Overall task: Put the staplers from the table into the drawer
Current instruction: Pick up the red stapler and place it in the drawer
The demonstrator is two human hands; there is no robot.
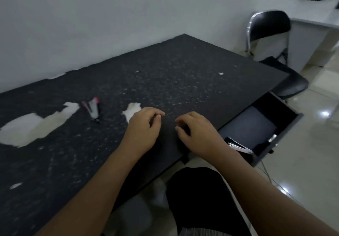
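A pink and grey stapler [92, 108] lies on the dark speckled table [174, 74], left of my hands. My left hand [145, 123] rests on the table with loosely curled fingers and holds nothing. Just right of it my right hand [197, 132] hovers near the table's front edge, fingers bent and apart, also holding nothing. The drawer [286, 133] stands pulled out at the table's right side. A dark stapler with a metal base [238, 145] lies in the drawer's near corner, partly behind my right wrist.
White worn patches [36, 125] mark the table's surface on the left. A black folding chair [269, 33] and a white desk [315, 22] stand at the back right. A black stool [291, 83] sits beyond the drawer. Glossy floor tiles lie to the right.
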